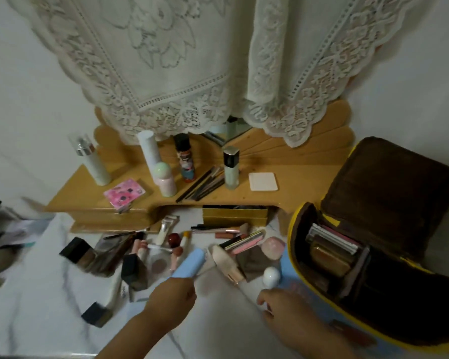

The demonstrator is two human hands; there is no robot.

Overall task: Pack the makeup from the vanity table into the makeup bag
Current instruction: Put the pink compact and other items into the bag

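Makeup bag (389, 193) sits at the right of the frame on the table (49, 294), its brown lid thrown back, yellow piping round the rim. Inside, the compartments already hold flat palettes (332, 244) standing on edge, several of them, too tightly stacked to count.

Lower centre, the left hand (175, 294) is curled around one end of a pale blue tube (188, 263), which angles up and away from the fist. The right hand (283, 304), lower right, pinches a white round-topped item (271, 275) at its base, just beside the bag's front wall.

Between and above the two hands lies a loose scatter of makeup: a red-capped bottle (174, 239), a beige tube (226, 263), a pink compact (271, 248), and dark square bottles (134, 270) at the left.

Up on the wooden shelf (296, 161) in mid-frame stand five bottles, alongside a pink card (125, 194), a bundle of brushes (205, 182) and one white square pad (262, 181). A gold box (233, 216) sits tucked beneath the shelf.
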